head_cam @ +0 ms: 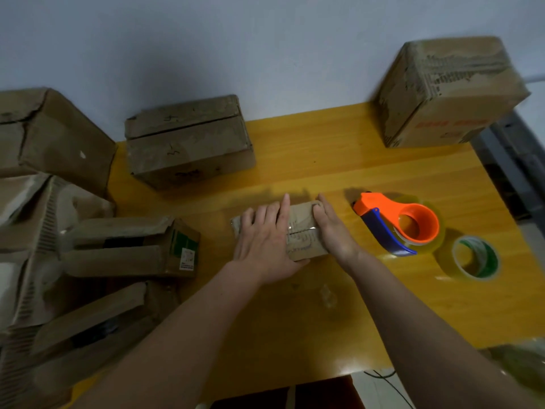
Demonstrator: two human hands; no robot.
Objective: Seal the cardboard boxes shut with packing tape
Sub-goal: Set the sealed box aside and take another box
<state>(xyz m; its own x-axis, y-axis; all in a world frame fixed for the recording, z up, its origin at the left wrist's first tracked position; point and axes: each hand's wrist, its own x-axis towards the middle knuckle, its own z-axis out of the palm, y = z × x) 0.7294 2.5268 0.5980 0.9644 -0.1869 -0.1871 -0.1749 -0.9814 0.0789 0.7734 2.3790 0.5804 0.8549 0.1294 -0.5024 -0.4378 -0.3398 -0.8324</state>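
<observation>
- At the middle of the yellow wooden table (324, 160), both hands are pressing a small brown cardboard box (303, 231): the left hand (265, 240) is lying flat on top with straight fingers, and the right hand (333, 228) is flattening against its right side, gripping nothing.
- A glossy strip seems to be crossing the lid, so this box is probably nearly sealed.
- The orange-and-blue tape dispenser (395, 222) and a spare green-cored tape roll (474, 258) are lying idle to the right.
- At least 2 open-flapped brown cartons (129, 246) at the left are waiting; blur is hiding whether the far boxes are taped.

Yellow table (309, 149): boxes (188, 143), tape dispenser (398, 222).
</observation>
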